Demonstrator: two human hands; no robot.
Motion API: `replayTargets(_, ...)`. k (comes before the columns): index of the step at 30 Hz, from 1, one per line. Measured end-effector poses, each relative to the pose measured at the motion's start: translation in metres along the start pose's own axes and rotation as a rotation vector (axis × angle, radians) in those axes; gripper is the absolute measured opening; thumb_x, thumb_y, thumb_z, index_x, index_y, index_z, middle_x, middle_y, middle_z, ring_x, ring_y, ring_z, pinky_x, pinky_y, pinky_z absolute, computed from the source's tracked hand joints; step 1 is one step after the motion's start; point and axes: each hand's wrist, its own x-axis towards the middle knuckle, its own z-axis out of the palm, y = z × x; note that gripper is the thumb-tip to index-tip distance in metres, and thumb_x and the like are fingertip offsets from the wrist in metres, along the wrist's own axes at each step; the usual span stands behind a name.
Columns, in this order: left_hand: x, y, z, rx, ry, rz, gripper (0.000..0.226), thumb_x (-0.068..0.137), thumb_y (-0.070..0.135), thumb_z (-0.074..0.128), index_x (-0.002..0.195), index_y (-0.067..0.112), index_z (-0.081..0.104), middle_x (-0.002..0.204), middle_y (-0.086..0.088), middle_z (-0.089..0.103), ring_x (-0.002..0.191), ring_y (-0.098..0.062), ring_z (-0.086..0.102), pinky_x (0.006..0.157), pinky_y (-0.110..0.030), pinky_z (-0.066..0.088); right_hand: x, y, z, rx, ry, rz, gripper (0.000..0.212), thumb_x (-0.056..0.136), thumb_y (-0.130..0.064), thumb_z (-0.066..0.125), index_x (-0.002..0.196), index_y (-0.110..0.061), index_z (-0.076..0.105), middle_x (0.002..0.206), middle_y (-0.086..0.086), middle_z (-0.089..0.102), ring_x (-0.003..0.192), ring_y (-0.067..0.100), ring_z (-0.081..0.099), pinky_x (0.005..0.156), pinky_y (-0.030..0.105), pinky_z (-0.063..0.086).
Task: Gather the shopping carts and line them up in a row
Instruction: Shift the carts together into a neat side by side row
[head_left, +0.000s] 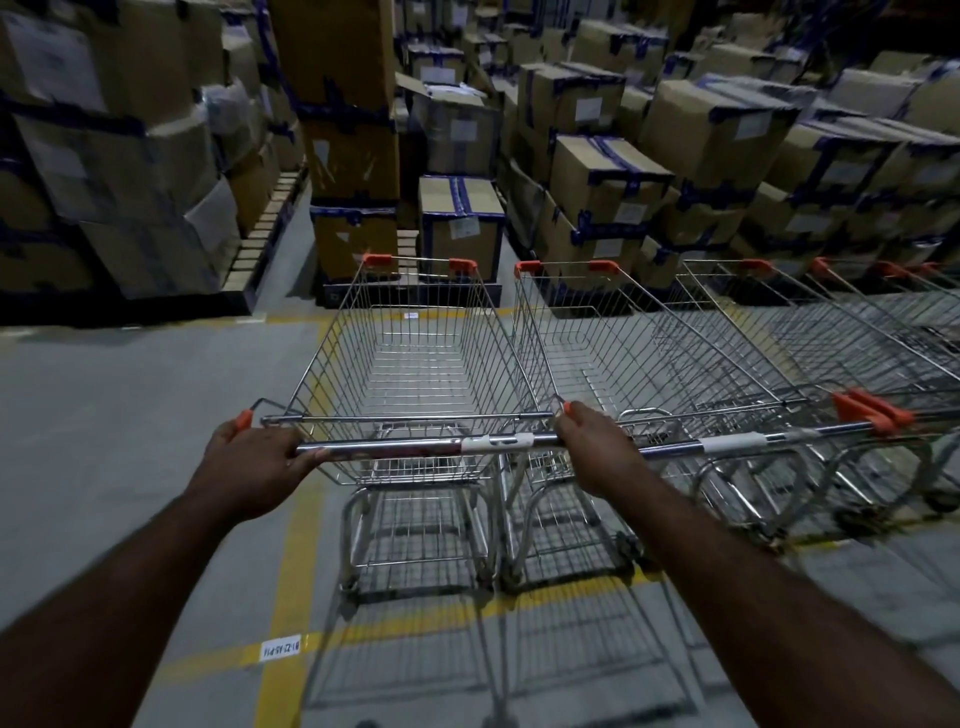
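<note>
Grip is taken at both ends of the handle bar (415, 446): the left hand (254, 452) is curled round its left end and the right hand (597, 447) round its right end. This wide hold is judged to give steering control while the cart (415, 358) is squared up. The cart is placed just beside the left end of the parked row (779, 338), its basket parallel to the row's first basket and its handle almost level with the others, so the line appears to be extended by one. Taped cardboard boxes (608, 176) are stacked behind the row. A yellow floor line (291, 571) is painted left of the row's end. The cart is seen to be empty bright wire mesh, with orange corner caps (377, 260), a lower rack, and a white label (496, 441) wrapped round its chrome bar.
</note>
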Motion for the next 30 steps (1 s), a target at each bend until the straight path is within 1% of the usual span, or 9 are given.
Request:
replayTargets(2, -0.004, 0.002, 0.000, -0.006, 0.014, -0.001, 0.074, 0.082, 0.080, 0.002, 0.087, 0.032, 0.058, 0.091, 0.011, 0.064, 0.099, -0.013, 0.060, 0.115, -0.043, 0.018, -0.004, 0.002, 0.000, -0.013, 0.010, -0.063, 0.034, 0.104, -0.035, 0.037, 0.126, -0.016, 0.053, 0.126, 0.009, 0.058, 0.108, 0.025, 0.055, 0.083, 0.036, 0.045)
replayTargets(4, -0.007, 0.004, -0.001, -0.001, 0.013, -0.009, 0.066, 0.089, 0.077, 0.009, 0.089, 0.033, 0.057, 0.096, 0.009, 0.067, 0.104, -0.015, 0.061, 0.114, -0.042, 0.018, -0.007, 0.003, 0.001, 0.012, 0.013, -0.080, 0.039, 0.105, -0.038, 0.033, 0.135, -0.020, 0.049, 0.138, 0.005, 0.053, 0.113, 0.019, 0.052, 0.083, 0.034, 0.044)
replayTargets(6, -0.008, 0.006, -0.001, 0.000, 0.016, -0.012, 0.059, 0.091, 0.074, 0.014, 0.088, 0.034, 0.057, 0.098, 0.008, 0.067, 0.106, -0.016, 0.060, 0.113, -0.043, 0.018, -0.008, 0.004, 0.004, 0.124, -0.047, 0.029, 0.048, 0.102, -0.023, 0.043, 0.149, -0.027, 0.034, 0.155, 0.004, 0.038, 0.132, 0.026, 0.044, 0.105, 0.044, 0.043)
replayTargets(7, -0.009, 0.006, -0.002, -0.003, 0.021, -0.012, 0.058, 0.090, 0.074, 0.015, 0.086, 0.034, 0.056, 0.096, 0.009, 0.067, 0.106, -0.016, 0.060, 0.113, -0.043, 0.019, -0.007, 0.005, 0.005, 0.114, -0.059, 0.048, 0.066, 0.097, -0.010, 0.049, 0.154, -0.030, 0.022, 0.160, 0.004, 0.030, 0.139, 0.032, 0.040, 0.113, 0.051, 0.036)
replayTargets(10, -0.011, 0.008, -0.003, -0.026, 0.020, -0.018, 0.061, 0.085, 0.075, 0.011, 0.083, 0.033, 0.056, 0.091, 0.010, 0.065, 0.102, -0.016, 0.060, 0.113, -0.043, 0.018, -0.006, 0.006, -0.001, 0.127, -0.080, 0.086, 0.094, 0.084, 0.012, 0.056, 0.159, -0.025, 0.011, 0.166, 0.002, 0.016, 0.147, 0.028, 0.031, 0.122, 0.057, 0.012)
replayTargets(15, -0.015, 0.008, -0.005, -0.010, 0.033, -0.012, 0.056, 0.088, 0.073, 0.015, 0.083, 0.033, 0.055, 0.088, 0.012, 0.062, 0.106, -0.017, 0.060, 0.113, -0.041, 0.018, -0.015, 0.003, -0.003, 0.072, -0.021, 0.036, 0.069, 0.086, 0.013, 0.055, 0.148, -0.013, 0.039, 0.165, 0.007, 0.019, 0.149, 0.032, 0.025, 0.122, 0.049, 0.013)
replayTargets(21, -0.017, 0.001, 0.002, -0.028, 0.067, -0.001, 0.054, 0.089, 0.073, 0.017, 0.076, 0.033, 0.052, 0.080, 0.014, 0.060, 0.090, -0.012, 0.058, 0.112, -0.044, 0.023, -0.019, 0.006, 0.000, -0.012, -0.041, -0.027, 0.044, 0.091, 0.000, 0.057, 0.131, -0.014, 0.047, 0.163, 0.008, 0.023, 0.146, 0.046, 0.024, 0.119, 0.056, 0.026)
replayTargets(26, -0.022, -0.001, 0.004, -0.029, 0.066, 0.012, 0.053, 0.089, 0.074, 0.016, 0.075, 0.034, 0.050, 0.079, 0.015, 0.059, 0.085, -0.008, 0.054, 0.112, -0.043, 0.023, -0.021, 0.005, 0.004, -0.118, 0.005, -0.076, 0.049, 0.092, -0.002, 0.059, 0.137, -0.013, 0.045, 0.162, 0.014, 0.024, 0.147, 0.033, 0.029, 0.122, 0.051, 0.015)
replayTargets(30, -0.024, -0.002, 0.002, -0.028, 0.058, 0.028, 0.051, 0.091, 0.072, 0.019, 0.078, 0.035, 0.051, 0.081, 0.016, 0.059, 0.088, -0.007, 0.056, 0.112, -0.042, 0.022, -0.027, 0.002, 0.006, -0.157, 0.019, -0.070, 0.057, 0.089, 0.002, 0.060, 0.141, -0.014, 0.042, 0.164, 0.013, 0.021, 0.150, 0.029, 0.023, 0.120, 0.054, 0.008)
